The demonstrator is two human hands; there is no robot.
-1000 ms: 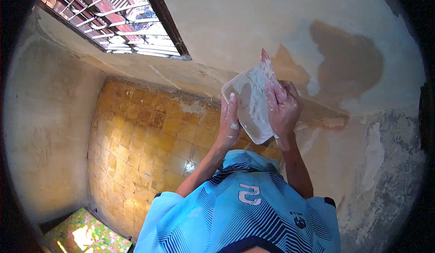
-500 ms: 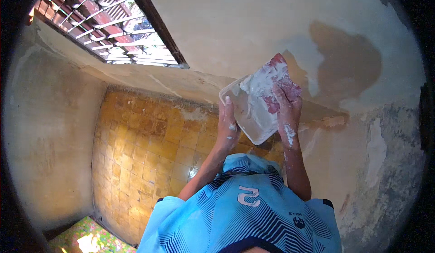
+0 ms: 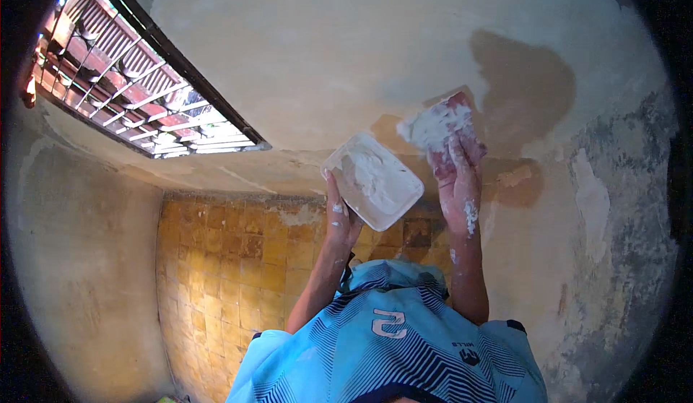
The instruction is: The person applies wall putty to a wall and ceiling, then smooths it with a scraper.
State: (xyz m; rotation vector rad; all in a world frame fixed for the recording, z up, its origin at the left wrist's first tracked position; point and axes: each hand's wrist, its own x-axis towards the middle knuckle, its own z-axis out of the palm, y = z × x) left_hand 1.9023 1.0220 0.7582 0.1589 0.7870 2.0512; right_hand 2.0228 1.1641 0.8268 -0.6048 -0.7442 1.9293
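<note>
My left hand (image 3: 341, 219) grips a white rectangular plastic tub (image 3: 404, 206) by its near left side, thumb up along the rim. White putty-like paste (image 3: 377, 175) lies in the tub. My right hand (image 3: 460, 193) is closed on a flat reddish spreader (image 3: 458, 105), thickly smeared with white paste on its left part. The spreader is apart from the tub, to its right and close in front of the wall; whether it touches the wall I cannot tell. White smears mark both hands and my right wrist.
A beige plastered wall (image 3: 303, 63) stands ahead, with rough grey patches (image 3: 628, 237) at right. At upper left is a barred window (image 3: 137, 78). Yellow-brown floor tiles (image 3: 224, 273) spread below, beside a left wall (image 3: 86, 258). Shadows of my hands fall on the wall.
The spreader has come out of the tub with paste on it. My left hand has drawn the tub left and slightly down. The view has shifted, showing the window lower and further left.
</note>
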